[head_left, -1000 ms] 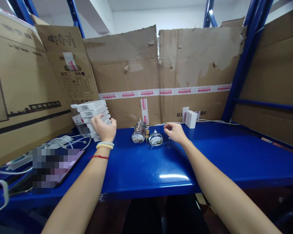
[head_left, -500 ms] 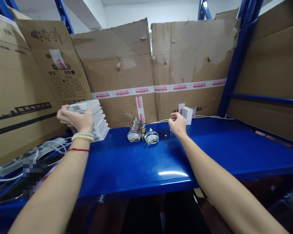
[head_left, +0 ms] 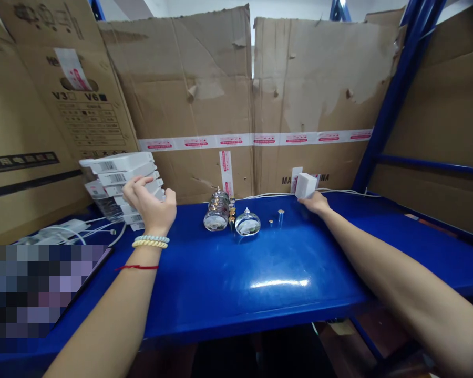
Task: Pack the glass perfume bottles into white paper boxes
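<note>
Left hand [head_left: 152, 202] rests open-fingered against the stack of white boxes [head_left: 120, 184] at 10 o'clock; right hand [head_left: 314, 202] grips the white cube [head_left: 305, 185] at 1 o'clock. Steady the stack squarely.

shelf [head_left: 260, 273] glossy blue | boxes [head_left: 118, 176] white | bottles [head_left: 216, 215] seemingly clear

Blue metal shelf [head_left: 260, 273], taped cardboard walls [head_left: 205, 94], blue rack uprights [head_left: 394, 94]

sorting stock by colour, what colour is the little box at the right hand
White. The small box by the right hand shows plain white in the head view.
</note>
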Demonstrator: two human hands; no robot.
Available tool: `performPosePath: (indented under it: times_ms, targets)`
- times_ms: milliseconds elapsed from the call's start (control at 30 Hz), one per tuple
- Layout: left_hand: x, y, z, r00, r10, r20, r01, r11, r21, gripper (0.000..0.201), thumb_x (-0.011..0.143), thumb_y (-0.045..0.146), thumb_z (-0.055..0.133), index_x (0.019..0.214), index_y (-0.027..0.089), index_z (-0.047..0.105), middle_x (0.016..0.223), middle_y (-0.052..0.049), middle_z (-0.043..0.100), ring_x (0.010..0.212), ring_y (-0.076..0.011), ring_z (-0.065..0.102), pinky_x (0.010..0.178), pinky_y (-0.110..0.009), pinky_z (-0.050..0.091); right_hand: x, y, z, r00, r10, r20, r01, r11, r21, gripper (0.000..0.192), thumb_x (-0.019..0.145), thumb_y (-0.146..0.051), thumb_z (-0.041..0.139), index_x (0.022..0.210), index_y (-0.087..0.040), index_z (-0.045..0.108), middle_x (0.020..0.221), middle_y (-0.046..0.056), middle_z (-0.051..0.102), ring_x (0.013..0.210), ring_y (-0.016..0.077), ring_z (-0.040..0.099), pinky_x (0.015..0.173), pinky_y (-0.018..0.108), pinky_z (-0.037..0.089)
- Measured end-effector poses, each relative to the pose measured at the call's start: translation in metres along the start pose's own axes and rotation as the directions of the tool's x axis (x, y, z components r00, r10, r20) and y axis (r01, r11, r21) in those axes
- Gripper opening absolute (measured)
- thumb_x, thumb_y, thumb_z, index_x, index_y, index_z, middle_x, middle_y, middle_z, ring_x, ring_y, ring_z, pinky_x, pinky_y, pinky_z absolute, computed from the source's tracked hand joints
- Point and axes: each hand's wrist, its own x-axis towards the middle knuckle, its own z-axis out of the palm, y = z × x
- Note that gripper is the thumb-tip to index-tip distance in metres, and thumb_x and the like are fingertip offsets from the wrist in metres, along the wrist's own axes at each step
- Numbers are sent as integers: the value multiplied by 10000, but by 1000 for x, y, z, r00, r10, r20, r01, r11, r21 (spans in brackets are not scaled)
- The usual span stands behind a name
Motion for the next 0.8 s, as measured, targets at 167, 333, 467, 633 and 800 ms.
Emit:
performPosePath:
  times_ms: [167, 333, 467, 633, 800]
  targets:
    - [2, -7, -2, 992, -121, 44, 120, 992, 25, 353, 653, 129, 616, 950, 208, 442, 1140, -145, 446, 1199, -338, 410, 1068, -559, 310, -20, -22, 5, 994, 1, 113, 13, 993, -119, 506, 751, -383, 620, 1175, -122, 528, 1172, 195, 634, 1130, 350, 587, 916, 435, 462]
    - [1, 1, -1, 979, -168, 111, 163, 985, 59, 339, 653, 124, 610, 941, 206, 452, 1137, -136, 463, 1201, -322, 424, 1071, -522, 329, -41, -34, 4, 989, -66, 134, 92, 976, -199, 544, 762, -395, 578, 1215, -105, 495, 1207, 208, 612, 1168, 368, 550, 933, 449, 440]
    - [0, 3, -1, 970, -197, 145, 188, 980, 69, 315, 659, 125, 616, 921, 208, 464, 1110, -130, 478, 1191, -317, 442, 1064, -512, 339, -45, -36, 1, 987, -50, 155, 81, 975, -205, 559, 778, -412, 568, 1228, -91, 482, 1240, 213, 593, 1198, 365, 526, 958, 446, 419]
    - [1, -4, -1, 962, -258, 86, 250, 963, 98, 320, 655, 116, 623, 909, 211, 453, 1120, -123, 482, 1210, -326, 432, 1065, -533, 324, -35, -38, -2, 996, 70, 61, -60, 988, -145, 765, 749, -582, 600, 1266, -42, 434, 1249, 256, 580, 1218, 370, 520, 963, 434, 424]
    - [0, -20, -6, 905, -423, -56, 426, 894, 137, 387, 628, 100, 629, 937, 197, 416, 1185, -152, 456, 1256, -357, 394, 1088, -541, 275, -16, -40, 5, 991, 134, 30, -131, 989, -74, 899, 673, -658, 654, 1283, -44, 413, 1239, 279, 578, 1184, 385, 553, 949, 458, 436]
